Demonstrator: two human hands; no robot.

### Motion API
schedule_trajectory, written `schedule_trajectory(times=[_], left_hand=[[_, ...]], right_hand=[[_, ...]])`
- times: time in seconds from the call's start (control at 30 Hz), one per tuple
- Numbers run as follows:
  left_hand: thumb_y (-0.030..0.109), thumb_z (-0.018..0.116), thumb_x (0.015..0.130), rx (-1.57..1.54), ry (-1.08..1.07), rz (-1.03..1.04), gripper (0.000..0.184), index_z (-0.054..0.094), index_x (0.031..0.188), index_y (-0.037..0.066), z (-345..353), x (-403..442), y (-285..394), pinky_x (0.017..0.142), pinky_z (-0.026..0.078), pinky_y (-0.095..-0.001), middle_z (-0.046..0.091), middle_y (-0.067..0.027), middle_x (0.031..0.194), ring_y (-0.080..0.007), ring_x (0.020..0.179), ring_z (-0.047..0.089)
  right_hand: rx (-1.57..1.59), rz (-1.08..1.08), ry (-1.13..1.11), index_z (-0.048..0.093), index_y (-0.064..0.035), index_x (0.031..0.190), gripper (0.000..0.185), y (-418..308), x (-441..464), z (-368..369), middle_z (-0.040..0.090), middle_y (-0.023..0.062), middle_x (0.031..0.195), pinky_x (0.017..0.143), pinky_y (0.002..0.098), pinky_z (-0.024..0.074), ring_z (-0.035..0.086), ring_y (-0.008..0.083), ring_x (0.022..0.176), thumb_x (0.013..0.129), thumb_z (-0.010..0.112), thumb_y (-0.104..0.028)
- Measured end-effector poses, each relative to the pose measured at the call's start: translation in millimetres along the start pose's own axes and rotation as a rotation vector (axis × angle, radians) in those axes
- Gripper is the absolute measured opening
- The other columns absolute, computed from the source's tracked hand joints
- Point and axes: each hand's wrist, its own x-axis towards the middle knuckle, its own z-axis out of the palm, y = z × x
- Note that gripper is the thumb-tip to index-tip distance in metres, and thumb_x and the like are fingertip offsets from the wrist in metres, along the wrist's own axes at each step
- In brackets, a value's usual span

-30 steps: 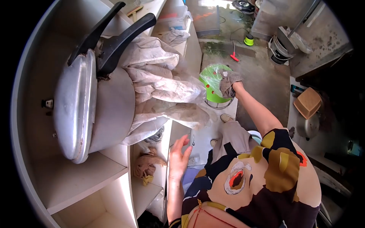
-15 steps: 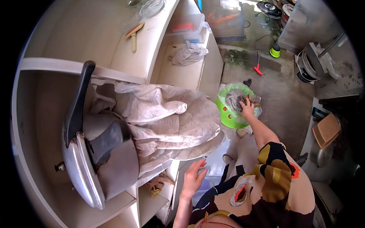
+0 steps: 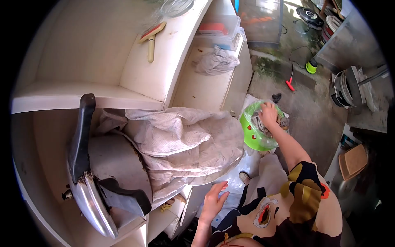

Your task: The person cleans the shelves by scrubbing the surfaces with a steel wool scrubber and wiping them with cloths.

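Note:
My right hand (image 3: 268, 115) reaches down into a bright green bin (image 3: 250, 138) lined with clear plastic. Its fingers lie over the crumpled grey and brown refuse (image 3: 284, 122) inside, slightly apart, and nothing shows gripped in them. Near my lap my left hand (image 3: 214, 201) hangs in the air, fingers apart and holding nothing. To its upper left, a pale patterned cloth (image 3: 185, 144) drapes out of a cabinet compartment. Beside the cloth in that compartment, a pressure cooker (image 3: 119, 160) with black handles and rust marks lies as seen sideways in this view.
A wooden-handled brush (image 3: 151, 45) lies on the upper shelf. A crumpled grey rag (image 3: 218, 61) and a clear plastic box (image 3: 218, 33) sit on the neighbouring shelf. On the floor are a red-handled tool (image 3: 290, 85), a green-black object (image 3: 311, 66) and a bucket (image 3: 342, 88).
My right hand has shifted toward the far side of the bin, over the refuse. My left hand stays raised in nearly the same pose. The whole view has tilted, moving things slightly down and right.

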Motion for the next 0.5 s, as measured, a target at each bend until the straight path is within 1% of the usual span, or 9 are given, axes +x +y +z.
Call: schedule_trajectory(times=[0.03,0.1,0.17,0.2,0.27,0.3,0.37,0.47,0.5], left_hand=[[0.006,0.067,0.085,0.003,0.007,0.005,0.038,0.059,0.122,0.002,0.2,-0.2,0.2,0.084,0.052,-0.0345,0.066,-0.0160,0.106,-0.0287,0.097,0.066],[0.005,0.066,0.086,0.002,0.016,0.006,0.039,0.058,0.124,0.002,0.3,-0.9,1.6,0.084,0.051,-0.0335,0.065,-0.0148,0.108,-0.0266,0.099,0.065],[0.003,0.066,0.086,0.001,0.034,-0.008,0.041,0.057,0.126,0.002,1.3,-5.3,5.9,0.085,0.051,-0.0324,0.065,-0.0136,0.110,-0.0245,0.102,0.064],[0.004,0.066,0.086,-0.004,0.026,-0.027,0.041,0.057,0.126,0.002,0.9,-8.0,10.1,0.086,0.050,-0.0328,0.065,-0.0139,0.110,-0.0247,0.101,0.064],[0.004,0.066,0.086,0.002,0.044,-0.027,0.041,0.057,0.126,0.002,-1.3,-5.0,11.8,0.087,0.050,-0.0332,0.065,-0.0141,0.110,-0.0249,0.101,0.064],[0.004,0.066,0.086,-0.007,0.052,-0.026,0.041,0.057,0.126,0.002,-0.3,-9.6,10.5,0.088,0.050,-0.0329,0.065,-0.0141,0.110,-0.0251,0.101,0.064],[0.004,0.066,0.086,-0.032,0.076,-0.038,0.040,0.057,0.125,0.001,0.7,-15.1,11.3,0.087,0.050,-0.0323,0.065,-0.0142,0.109,-0.0252,0.101,0.064],[0.004,0.066,0.086,-0.001,0.081,-0.085,0.040,0.057,0.125,0.001,0.4,-21.4,13.8,0.087,0.050,-0.0322,0.065,-0.0143,0.109,-0.0252,0.100,0.065],[0.004,0.066,0.086,-0.004,0.072,-0.087,0.040,0.057,0.125,0.001,1.5,-23.8,13.1,0.087,0.050,-0.0322,0.065,-0.0143,0.109,-0.0252,0.100,0.065]], right_hand=[[0.134,-0.142,0.131,0.066,-0.0090,0.113,0.042,-9.3,25.0,0.2,0.057,0.0104,0.123,0.093,0.0469,0.0454,0.049,0.0326,0.118,0.071,0.068,-0.004],[0.191,-0.336,0.284,0.068,-0.0068,0.108,0.039,-53.3,72.0,-20.8,0.057,0.0109,0.122,0.094,0.0445,0.0450,0.050,0.0331,0.117,0.069,0.066,0.001],[0.141,-0.470,0.292,0.065,-0.0101,0.115,0.046,-95.3,113.3,-41.0,0.052,0.0105,0.132,0.100,0.0464,0.0413,0.047,0.0331,0.123,0.070,0.068,-0.001],[0.156,-0.488,0.283,0.065,-0.0101,0.115,0.046,-110.7,126.3,-43.1,0.052,0.0105,0.132,0.100,0.0464,0.0413,0.047,0.0331,0.123,0.070,0.068,-0.001],[-0.125,-0.540,0.235,0.060,-0.0182,0.126,0.051,-140.7,159.4,-51.4,0.042,0.0080,0.146,0.104,0.0460,0.0374,0.040,0.0332,0.131,0.077,0.064,-0.004],[-0.112,-0.558,0.243,0.060,-0.0182,0.126,0.051,-152.8,169.8,-55.4,0.042,0.0080,0.146,0.104,0.0460,0.0374,0.040,0.0332,0.131,0.077,0.064,-0.004],[-0.195,-0.424,0.077,0.057,-0.0289,0.130,0.059,-164.6,182.5,-52.3,0.036,0.0082,0.150,0.110,0.0454,0.0328,0.036,0.0348,0.133,0.075,0.071,-0.012],[-0.279,-0.424,0.056,0.061,-0.0295,0.124,0.046,-162.3,191.7,-31.6,0.045,0.0104,0.142,0.103,0.0438,0.0394,0.045,0.0352,0.126,0.080,0.065,-0.016],[-0.284,-0.419,0.050,0.061,-0.0295,0.124,0.046,-161.8,194.1,-25.6,0.045,0.0104,0.142,0.103,0.0438,0.0394,0.045,0.0352,0.126,0.080,0.065,-0.016]])
